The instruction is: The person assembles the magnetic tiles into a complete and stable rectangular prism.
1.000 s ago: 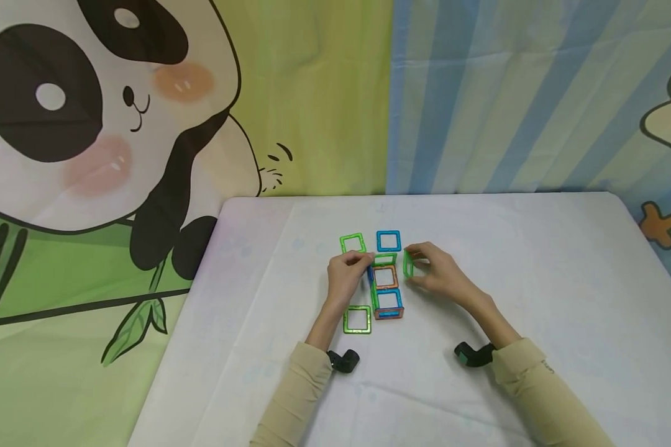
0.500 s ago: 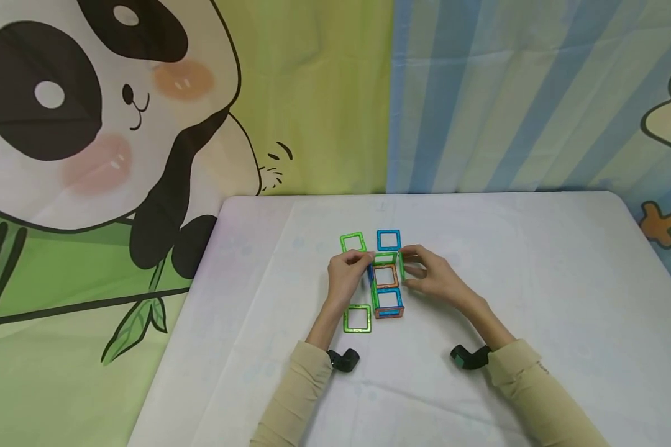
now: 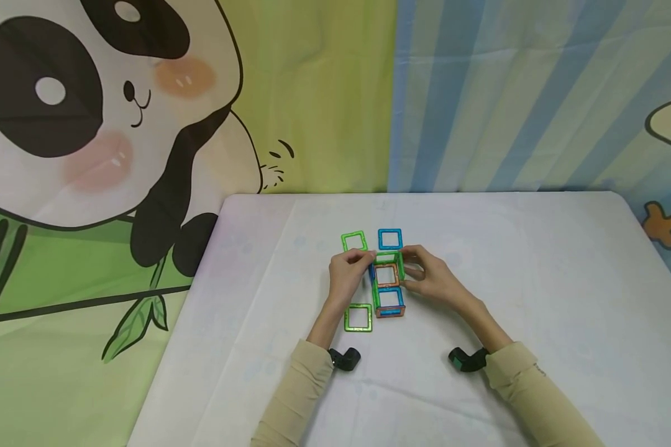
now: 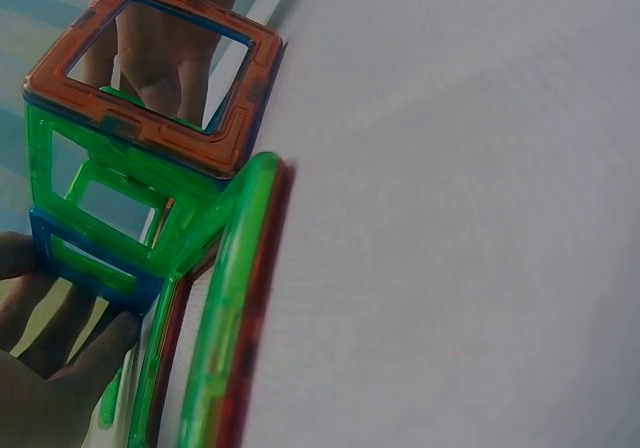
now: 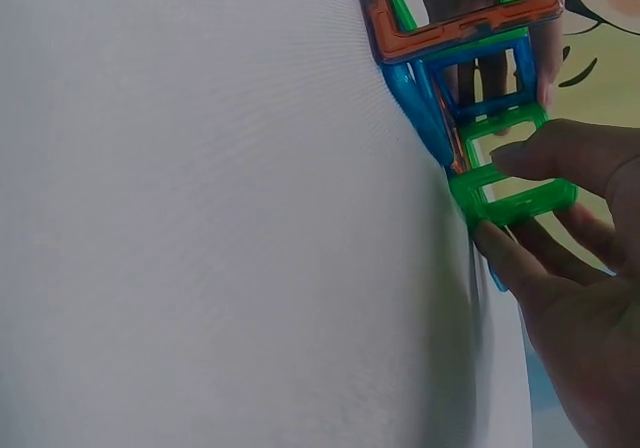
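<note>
An elongated structure of square magnetic tiles stands on the white table. Its floor includes an orange tile [image 3: 387,285], and an orange tile [image 4: 150,144] stands upright at the near end. Green and blue tiles form the left wall. At the far left corner my left hand [image 3: 346,273] pinches an upright blue tile [image 4: 95,276] of that wall. My right hand [image 3: 432,273] holds a green tile [image 5: 525,204] upright between thumb and fingers. That tile stands at the far right, its edge against the far green tile [image 3: 388,254].
Loose tiles lie around the structure: a green one [image 3: 358,329] at the near left, another green one [image 3: 354,234] at the far left, and a blue one [image 3: 390,248] behind. A printed curtain [image 3: 324,93] hangs behind the white table [image 3: 537,279].
My right hand has moved left with the green tile, bringing it from apart to against the structure's far right side. My left hand has stayed in place.
</note>
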A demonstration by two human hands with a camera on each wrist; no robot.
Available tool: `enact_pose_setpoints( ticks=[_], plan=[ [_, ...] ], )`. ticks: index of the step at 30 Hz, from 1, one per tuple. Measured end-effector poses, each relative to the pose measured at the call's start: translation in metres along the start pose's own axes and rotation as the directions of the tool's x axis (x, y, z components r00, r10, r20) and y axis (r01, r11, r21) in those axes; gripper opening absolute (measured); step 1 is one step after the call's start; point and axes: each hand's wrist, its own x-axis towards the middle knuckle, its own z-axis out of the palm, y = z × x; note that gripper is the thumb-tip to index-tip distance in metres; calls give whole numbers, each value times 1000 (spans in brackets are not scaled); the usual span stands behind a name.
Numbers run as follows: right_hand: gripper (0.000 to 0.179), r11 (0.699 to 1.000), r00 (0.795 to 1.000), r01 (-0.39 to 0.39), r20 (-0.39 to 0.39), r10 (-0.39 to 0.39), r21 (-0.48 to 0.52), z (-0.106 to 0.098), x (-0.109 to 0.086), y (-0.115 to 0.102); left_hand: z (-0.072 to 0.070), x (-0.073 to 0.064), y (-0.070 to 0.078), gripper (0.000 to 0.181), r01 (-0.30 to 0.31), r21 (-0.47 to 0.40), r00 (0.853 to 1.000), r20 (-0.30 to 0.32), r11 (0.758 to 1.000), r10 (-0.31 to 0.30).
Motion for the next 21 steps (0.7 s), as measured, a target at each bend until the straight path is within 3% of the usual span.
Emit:
enact_pose_setpoints(
  ticks=[13, 21],
  plan=[
    [63, 1000, 999, -1, 33, 1, -3, -11, 1, 1, 1, 0, -1, 21, -1, -2, 1000, -3, 1000, 1],
    [47, 982, 997, 47, -58, -59, -182, -20, 20, -2, 1, 0, -1, 21, 6, 2, 1000, 1, 1000, -6]
  ],
)
